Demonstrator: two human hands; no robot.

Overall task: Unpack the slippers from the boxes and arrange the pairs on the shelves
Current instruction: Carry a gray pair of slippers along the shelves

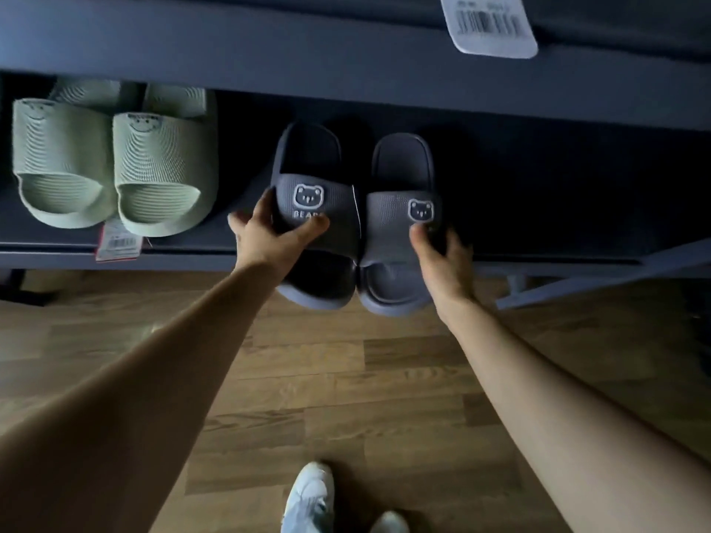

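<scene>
– Slippers in dark blue moulded foam, a pair with a white bear face on each strap point(307, 209), sit half on the lower shelf board of the dark blue rack point(538, 209). Their heels are over the board and their toe ends hang out past its front edge.
– Who has hold of them?
– Both hands. The left hand point(265, 236) grips one slipper at the strap, thumb on top and fingers curled round the outer side. The right hand point(442, 259) holds the other the same way, thumb on the strap and fingers wrapped over the outer rim. The two slippers touch side by side.
– So how far along, would you say?
– One pair looks done. Pale green ribbed foam slippers point(111, 163) lie wholly on that board toward its left end, near the blue pair but not touching it. A red-and-white price tag point(117, 244) hangs over the front edge there. The blue pair is mid-placement, I judge: it wants sliding back until the toes are inside the edge, then letting go.
– And the rest?
– Hard to say. No boxes show, so I cannot tell how many pairs are left. Above the board runs an upper shelf point(269, 51), with a white barcode label point(488, 25) drooping over its front. Below the board's front edge are a wood-plank floor point(346, 378) and a white sneaker point(307, 498).
</scene>
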